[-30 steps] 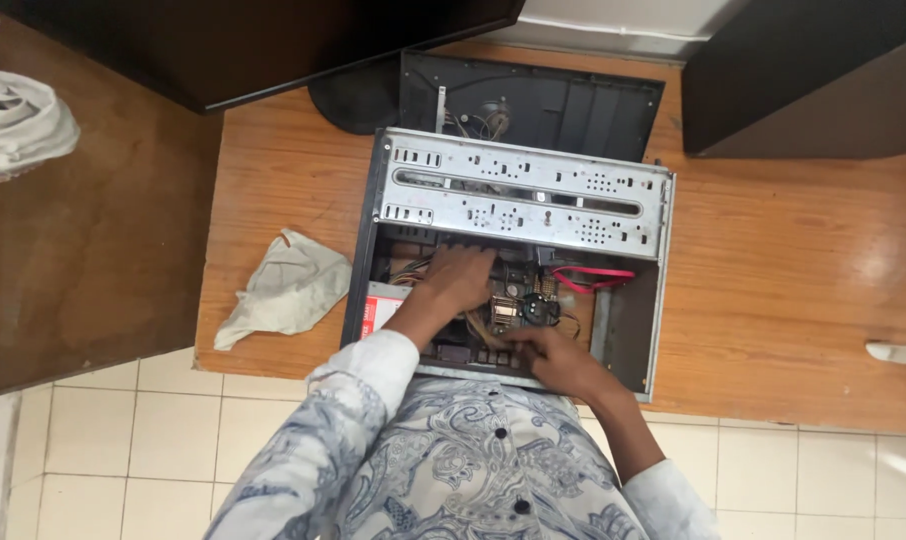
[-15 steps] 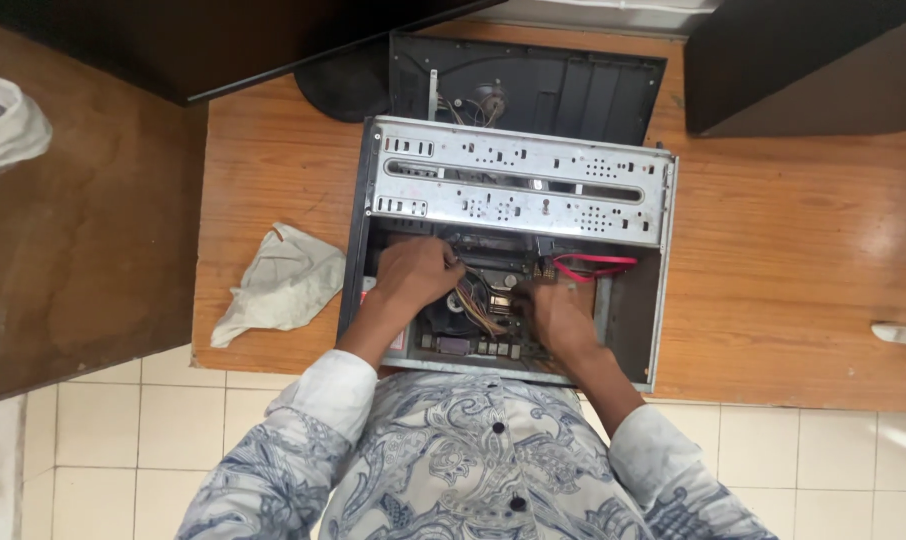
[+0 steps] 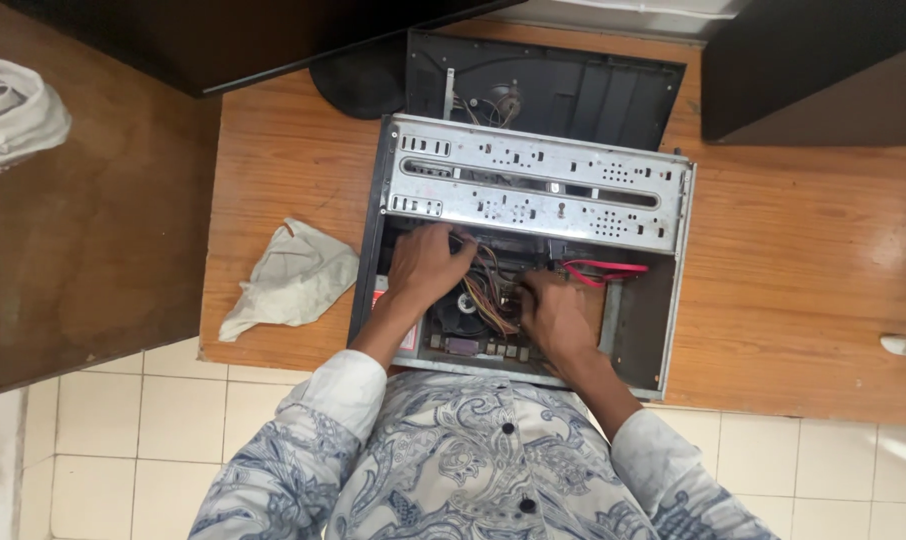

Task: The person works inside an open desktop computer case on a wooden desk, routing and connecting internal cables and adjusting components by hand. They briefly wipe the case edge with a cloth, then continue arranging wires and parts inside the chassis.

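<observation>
Label: red-white sticker (image 3: 377,297), case's (image 3: 538,190) left inner wall.
Case: open, centre of tabletop (image 3: 793,290).
Left hand (image 3: 425,265): fingers curled, resting on wires (image 3: 488,295).
Right hand (image 3: 556,318): fingers bent inside case; grip cannot be told.
Cloth (image 3: 291,278): left of case.

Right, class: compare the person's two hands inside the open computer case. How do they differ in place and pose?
The left hand lies farther in, up against the silver drive cage, while the right hand sits nearer the case's front edge. The left hand is beside the bundle of coloured wires on its left; the right hand is on its right, just below the red cable. Both show their backs and reach down into the computer case.
</observation>
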